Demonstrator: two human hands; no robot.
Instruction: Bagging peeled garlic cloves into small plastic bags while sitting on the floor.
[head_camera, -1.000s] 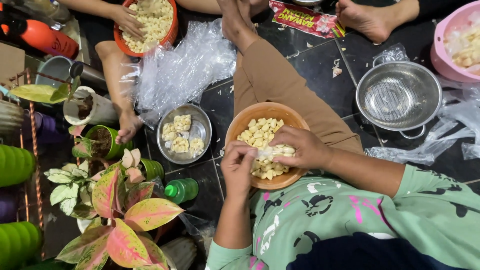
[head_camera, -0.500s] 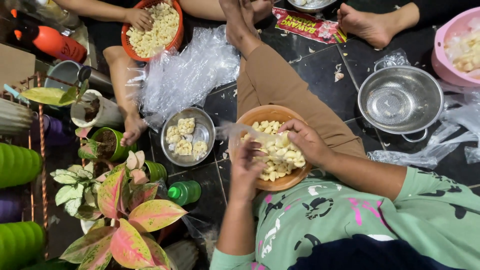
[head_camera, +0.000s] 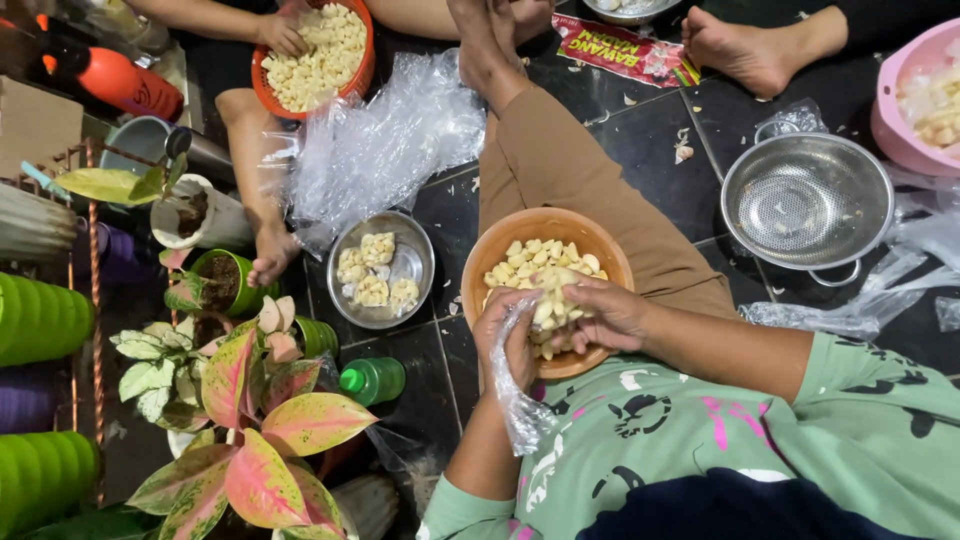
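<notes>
The left hand (head_camera: 508, 340) pinched the mouth of a thin clear plastic bag (head_camera: 520, 405) at the near rim of the brown bowl (head_camera: 495, 258); the right hand (head_camera: 605, 315) was cupped, fingers curled around a heap of peeled garlic cloves (head_camera: 545, 270) inside that bowl. Just left of the brown bowl stood a small steel bowl (head_camera: 412, 262) holding garlic pieces; well to its right sat a steel colander (head_camera: 806, 205); beyond it, another person's hand (head_camera: 280, 35) touched an orange basket (head_camera: 358, 75) of cloves.

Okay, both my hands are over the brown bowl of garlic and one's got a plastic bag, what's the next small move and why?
Probably scoop cloves into the clear plastic bag: your left hand holds it at the brown bowl rim, and your right hand already rests on the peeled garlic cloves.
</notes>
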